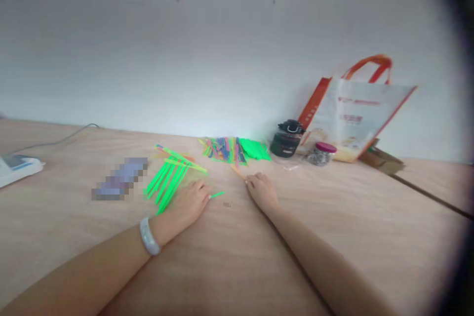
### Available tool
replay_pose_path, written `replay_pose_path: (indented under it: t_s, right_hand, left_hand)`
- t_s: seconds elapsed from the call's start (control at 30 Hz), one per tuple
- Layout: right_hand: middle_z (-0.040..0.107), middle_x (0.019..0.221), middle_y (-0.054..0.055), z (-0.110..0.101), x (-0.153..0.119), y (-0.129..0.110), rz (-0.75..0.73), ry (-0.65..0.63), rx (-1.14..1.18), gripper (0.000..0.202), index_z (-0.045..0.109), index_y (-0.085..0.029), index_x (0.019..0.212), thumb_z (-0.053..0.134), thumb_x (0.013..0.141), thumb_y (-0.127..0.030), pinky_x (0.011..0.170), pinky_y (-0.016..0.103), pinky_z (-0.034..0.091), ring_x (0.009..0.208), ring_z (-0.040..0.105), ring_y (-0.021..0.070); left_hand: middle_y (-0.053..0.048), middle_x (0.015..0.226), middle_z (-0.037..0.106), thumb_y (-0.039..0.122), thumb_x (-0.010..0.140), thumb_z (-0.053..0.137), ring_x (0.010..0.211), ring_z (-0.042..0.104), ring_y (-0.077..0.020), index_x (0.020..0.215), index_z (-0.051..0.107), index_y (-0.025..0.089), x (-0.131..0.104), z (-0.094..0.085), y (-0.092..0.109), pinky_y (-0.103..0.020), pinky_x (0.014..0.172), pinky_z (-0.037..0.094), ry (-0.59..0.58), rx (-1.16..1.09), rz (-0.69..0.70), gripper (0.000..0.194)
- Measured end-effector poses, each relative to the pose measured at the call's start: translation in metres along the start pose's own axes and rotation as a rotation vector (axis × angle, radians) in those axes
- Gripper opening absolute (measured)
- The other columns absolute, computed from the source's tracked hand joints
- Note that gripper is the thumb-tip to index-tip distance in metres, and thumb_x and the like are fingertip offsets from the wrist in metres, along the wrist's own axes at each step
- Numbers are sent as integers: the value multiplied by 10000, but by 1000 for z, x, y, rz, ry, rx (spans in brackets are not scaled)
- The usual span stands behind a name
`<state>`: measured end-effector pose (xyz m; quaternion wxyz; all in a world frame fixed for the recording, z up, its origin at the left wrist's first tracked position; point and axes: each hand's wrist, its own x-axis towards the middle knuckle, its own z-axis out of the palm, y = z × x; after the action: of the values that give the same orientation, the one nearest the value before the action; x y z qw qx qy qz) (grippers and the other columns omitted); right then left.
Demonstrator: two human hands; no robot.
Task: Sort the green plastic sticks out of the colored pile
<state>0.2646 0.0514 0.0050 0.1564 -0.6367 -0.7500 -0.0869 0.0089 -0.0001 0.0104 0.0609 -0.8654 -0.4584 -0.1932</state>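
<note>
My left hand (189, 201), with a pale bangle (149, 237) on its wrist, pinches a thin green strip (217, 194) that points to the right over the table. Beside and partly behind that hand lies a loose bunch of long bright-green strips (168, 185), crossed at the top by yellow-green ones. My right hand (262, 191) rests farther right, its fingers closed on the near end of a narrow orange strip (239, 173). A small faint rectangle (227, 204) shows on the wood between the hands; I cannot make out what it is.
Against the wall lie multicoloured strips (222, 149) and a green stack (255, 149). To their right stand a black bottle (285, 143), a pink-lidded jar (321, 154) and a white-and-orange bag (355, 113). A blurred-out flat object (120, 178) and a white device (18, 168) lie left.
</note>
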Motion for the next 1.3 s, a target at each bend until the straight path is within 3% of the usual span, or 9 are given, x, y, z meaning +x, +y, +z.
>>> replay_pose_path:
  t_s: [0.17, 0.3, 0.7, 0.8, 0.93, 1.1, 1.2, 1.3]
  right_hand:
    - [604, 980, 96, -1, -6, 1, -5, 21, 16, 286, 647, -170, 1017, 405, 903, -272, 842, 263, 364, 958, 522, 191]
    - [608, 978, 96, -2, -8, 0, -20, -3, -4, 281, 661, -169, 964, 408, 900, -275, 831, 269, 365, 944, 519, 193]
    - [612, 971, 88, -2, -13, -4, -105, 60, 91, 284, 659, -173, 953, 401, 899, -279, 858, 284, 380, 935, 521, 187]
    - [621, 968, 96, -4, -14, -8, -136, 128, 221, 286, 658, -169, 946, 399, 898, -282, 869, 298, 388, 939, 531, 195]
    - [636, 932, 78, -11, -20, -29, -145, 158, 561, 322, 649, -186, 932, 367, 909, -339, 829, 286, 416, 911, 563, 187]
    - [631, 775, 20, -14, -36, -67, -102, -108, 971, 348, 646, -196, 891, 391, 883, -432, 651, 257, 435, 711, 566, 154]
    - [567, 653, -20, -12, -41, -77, -58, -203, 1140, 297, 622, -187, 935, 471, 835, -422, 534, 225, 392, 566, 495, 116]
    - [501, 573, -44, -8, -41, -79, 28, -269, 1244, 262, 592, -185, 839, 506, 803, -429, 468, 210, 344, 492, 442, 96]
  left_hand:
    - [-108, 1020, 560, 246, 903, 427, 979, 524, -248, 1027, 556, 141, 1, -14, -30, -369, 859, 420, 68, 246, -242, 208]
    - [-117, 1009, 585, 296, 891, 458, 950, 555, -247, 1020, 535, 140, 1, -20, -49, -341, 806, 433, 18, 252, -401, 218]
    - [-66, 852, 655, 352, 886, 459, 833, 617, -226, 952, 558, 168, 3, -25, -53, -305, 694, 444, -12, 79, -499, 219]
    - [-60, 863, 649, 334, 888, 463, 822, 607, -208, 946, 560, 165, 4, -26, -50, -304, 718, 448, 49, 21, -451, 204]
    - [-51, 934, 623, 301, 906, 454, 863, 587, -185, 961, 549, 173, 2, -23, -25, -300, 759, 458, 121, -102, -239, 169]
    - [-44, 946, 602, 282, 936, 401, 923, 561, -183, 959, 551, 181, -6, -17, 17, -329, 830, 454, 90, -95, 58, 182]
    - [-50, 956, 598, 265, 944, 382, 916, 562, -180, 967, 549, 171, -7, -18, 29, -332, 829, 462, 45, -60, 91, 193]
    - [-51, 945, 596, 261, 949, 363, 900, 563, -181, 962, 551, 172, -6, -19, 29, -333, 812, 470, 11, -32, 82, 209]
